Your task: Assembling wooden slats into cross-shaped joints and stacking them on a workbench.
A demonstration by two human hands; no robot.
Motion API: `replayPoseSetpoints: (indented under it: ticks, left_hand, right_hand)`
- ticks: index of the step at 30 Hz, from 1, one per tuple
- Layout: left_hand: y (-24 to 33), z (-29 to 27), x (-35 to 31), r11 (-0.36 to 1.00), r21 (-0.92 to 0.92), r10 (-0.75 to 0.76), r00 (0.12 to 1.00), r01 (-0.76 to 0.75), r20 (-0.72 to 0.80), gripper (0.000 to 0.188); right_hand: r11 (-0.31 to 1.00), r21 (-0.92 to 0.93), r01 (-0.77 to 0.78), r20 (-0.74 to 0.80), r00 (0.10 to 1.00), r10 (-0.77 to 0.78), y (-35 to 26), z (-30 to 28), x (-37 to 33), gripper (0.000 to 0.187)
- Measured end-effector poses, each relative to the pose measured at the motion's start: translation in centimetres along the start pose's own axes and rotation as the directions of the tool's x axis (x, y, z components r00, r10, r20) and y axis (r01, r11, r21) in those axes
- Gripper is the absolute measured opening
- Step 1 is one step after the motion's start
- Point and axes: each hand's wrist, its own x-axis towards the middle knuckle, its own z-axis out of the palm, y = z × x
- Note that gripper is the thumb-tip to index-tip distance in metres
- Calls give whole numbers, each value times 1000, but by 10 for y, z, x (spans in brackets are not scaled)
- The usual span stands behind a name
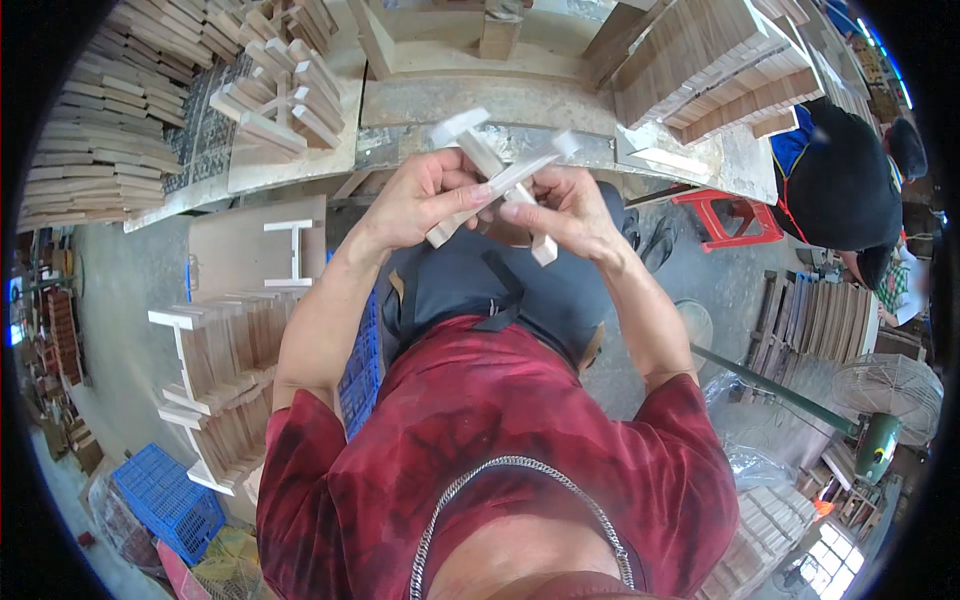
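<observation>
In front of my lap, near the bench edge, I hold two pale wooden pieces that cross like an X. My left hand (pixel 425 195) is closed on the slanting wooden strip (pixel 525 167), its thumb pressed along it. My right hand (pixel 572 208) grips the other wooden piece (pixel 483 152), which has a short crossbar at its far end. The far ends are smeared by motion. Whether the two pieces are joined where they cross, I cannot tell. Fingers beneath the wood are partly hidden.
The workbench (pixel 400 100) holds stacked wooden strips (pixel 105 140) at left, crossed wooden parts (pixel 285 95), and a large block of boards (pixel 700 70) at right. Assembled wooden frames (pixel 225 345) stand on my left by a blue crate (pixel 170 500). A red stool (pixel 735 222), another person (pixel 840 180) and a fan (pixel 885 400) are rightward.
</observation>
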Motion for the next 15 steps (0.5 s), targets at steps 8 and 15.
replayPoseSetpoints:
  ticks: [8,15]
  left_hand:
    - [-32,11,-3,979,179,130,980,-103,-150,26]
    - [-43,25,9,985,79,165,975,-154,-152,25]
  right_hand:
    - [992,-54,118,-165,978,-125,35,10,3,27]
    - [998,-39,51,-189,980,-57,26,-2,-9,27]
